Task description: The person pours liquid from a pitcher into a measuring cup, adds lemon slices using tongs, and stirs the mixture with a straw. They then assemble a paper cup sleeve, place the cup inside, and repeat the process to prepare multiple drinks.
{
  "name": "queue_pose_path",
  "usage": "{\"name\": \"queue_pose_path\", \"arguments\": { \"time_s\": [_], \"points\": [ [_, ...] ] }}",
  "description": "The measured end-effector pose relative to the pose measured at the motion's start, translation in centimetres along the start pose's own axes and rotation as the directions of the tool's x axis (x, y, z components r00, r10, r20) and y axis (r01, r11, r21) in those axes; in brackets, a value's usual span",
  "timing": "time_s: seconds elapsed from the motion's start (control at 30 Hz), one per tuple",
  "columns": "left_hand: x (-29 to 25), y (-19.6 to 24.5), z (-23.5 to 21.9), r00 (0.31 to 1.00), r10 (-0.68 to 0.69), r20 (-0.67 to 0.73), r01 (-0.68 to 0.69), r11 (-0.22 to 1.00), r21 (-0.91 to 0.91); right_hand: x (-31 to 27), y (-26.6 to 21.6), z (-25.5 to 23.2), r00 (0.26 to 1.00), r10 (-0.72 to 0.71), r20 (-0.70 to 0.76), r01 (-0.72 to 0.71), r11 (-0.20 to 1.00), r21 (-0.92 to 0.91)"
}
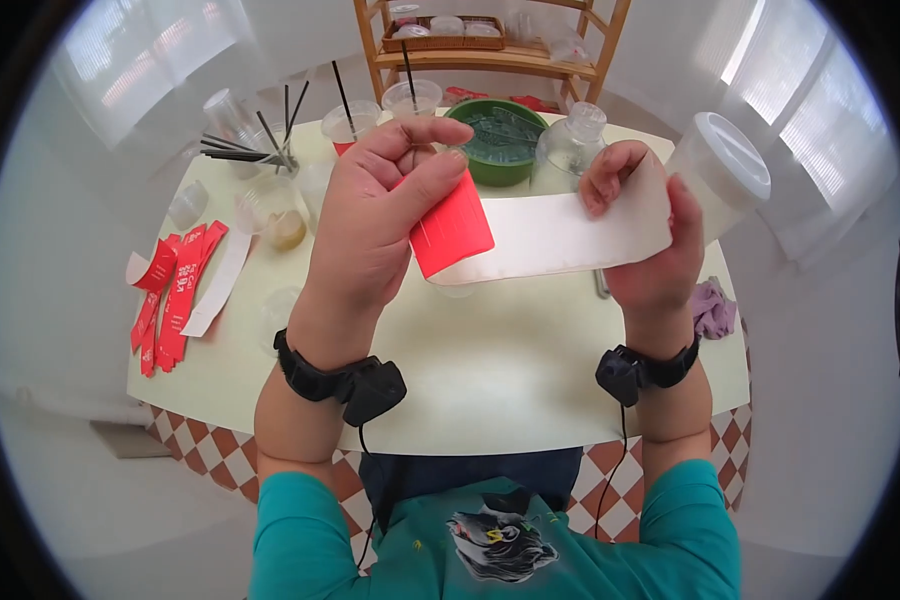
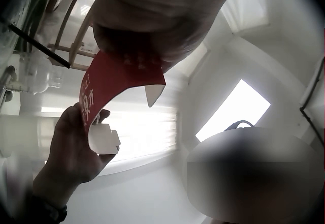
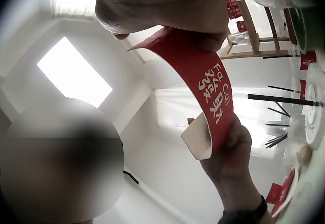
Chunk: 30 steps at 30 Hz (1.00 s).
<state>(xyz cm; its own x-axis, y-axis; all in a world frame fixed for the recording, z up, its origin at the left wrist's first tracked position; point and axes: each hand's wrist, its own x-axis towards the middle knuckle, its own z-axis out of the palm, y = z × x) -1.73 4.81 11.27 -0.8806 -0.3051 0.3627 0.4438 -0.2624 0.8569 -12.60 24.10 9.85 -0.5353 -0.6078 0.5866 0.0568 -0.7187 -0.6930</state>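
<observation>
Between my hands stretches a paper strip (image 1: 555,238), white on the side toward me, with one end folded over to show red. My left hand (image 1: 365,205) pinches that red end between thumb and fingers. At the other end my right hand (image 1: 660,255) grips the strip, which curls up against the fingers. Both wrist views show the red outer face; in the right wrist view, white lettering reading "Fa Cai" runs along the strip (image 3: 216,89). The strip is held up above the pale table (image 1: 490,370), bent into an arc.
Red printed strips (image 1: 182,285) lie at the left, near a plastic cup (image 1: 262,212). Further back stand black straws (image 1: 288,125), a cup with a straw (image 1: 348,122), a green basin (image 1: 505,172) and a clear bottle (image 1: 570,150). Rightward are a white-lidded jar (image 1: 725,165) and purple cloth (image 1: 713,308).
</observation>
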Motion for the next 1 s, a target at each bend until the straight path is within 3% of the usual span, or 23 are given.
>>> {"name": "queue_pose_path", "arguments": {
  "time_s": [0.03, 0.07, 0.13, 0.2, 0.27, 0.4, 0.47, 0.57, 0.63, 0.7, 0.77, 0.83, 0.9, 1.0],
  "points": [
    [0.0, -0.3, 0.1, 1.000, -0.012, -0.009, 0.012, 1.000, -0.012, -0.1, 0.4, 0.1, 1.000, -0.017, 0.010, 0.019, 0.974, -0.224],
    [-0.1, -0.5, 0.1, 0.998, 0.055, 0.025, -0.058, 0.992, 0.113, -1.0, 0.4, 0.7, 0.998, 0.041, -0.041, -0.051, 0.954, -0.294],
    [-0.4, -0.9, 0.7, 0.979, 0.179, 0.097, -0.199, 0.942, 0.271, -1.2, 0.8, 2.1, 1.000, 0.027, -0.015, -0.031, 0.929, -0.369],
    [-0.8, -0.9, 0.9, 0.975, 0.171, 0.140, -0.208, 0.924, 0.320, -1.5, 1.1, 2.4, 0.998, 0.066, -0.008, -0.064, 0.919, -0.389],
    [-1.1, -1.0, 1.1, 0.968, 0.168, 0.186, -0.228, 0.900, 0.372, -1.5, 1.9, 2.3, 0.986, -0.097, 0.136, 0.165, 0.681, -0.713],
    [-1.4, -1.6, 1.7, 0.966, 0.152, 0.208, -0.225, 0.893, 0.389, -2.0, 2.3, 3.1, 0.996, -0.086, 0.021, 0.077, 0.715, -0.695],
    [-1.6, -1.8, 2.0, 0.970, 0.134, 0.205, -0.210, 0.887, 0.412, -2.1, 2.1, 2.9, 0.998, 0.055, -0.024, -0.056, 0.721, -0.691],
    [-1.5, -1.8, 2.0, 0.970, 0.113, 0.217, -0.188, 0.911, 0.367, -2.2, 1.3, 3.0, 0.994, 0.105, -0.033, -0.098, 0.715, -0.692],
    [-1.1, -1.3, 1.2, 0.964, 0.066, 0.256, -0.137, 0.953, 0.269, -2.1, 1.1, 3.2, 0.994, 0.067, -0.085, -0.106, 0.752, -0.650],
    [-0.8, -1.1, 0.6, 0.955, 0.080, 0.286, -0.168, 0.940, 0.297, -2.1, 1.1, 3.2, 0.990, 0.030, -0.140, -0.110, 0.788, -0.606],
    [-0.7, -1.0, 0.2, 0.927, 0.074, 0.368, -0.243, 0.865, 0.438, -2.1, 1.3, 2.8, 0.990, 0.005, -0.143, -0.082, 0.839, -0.538],
    [-0.6, -1.1, -0.1, 0.930, -0.005, 0.368, -0.171, 0.879, 0.445, -2.2, 1.4, 2.7, 0.989, -0.006, -0.149, -0.076, 0.839, -0.539],
    [-0.4, -1.5, -0.3, 0.923, -0.073, 0.378, -0.043, 0.956, 0.289, -2.1, 1.5, 2.7, 0.988, -0.015, -0.152, -0.070, 0.840, -0.538],
    [-0.2, -1.7, -0.4, 0.926, -0.072, 0.370, -0.039, 0.958, 0.285, -2.1, 1.6, 2.4, 0.989, 0.010, -0.148, -0.093, 0.817, -0.568]
  ]
}}
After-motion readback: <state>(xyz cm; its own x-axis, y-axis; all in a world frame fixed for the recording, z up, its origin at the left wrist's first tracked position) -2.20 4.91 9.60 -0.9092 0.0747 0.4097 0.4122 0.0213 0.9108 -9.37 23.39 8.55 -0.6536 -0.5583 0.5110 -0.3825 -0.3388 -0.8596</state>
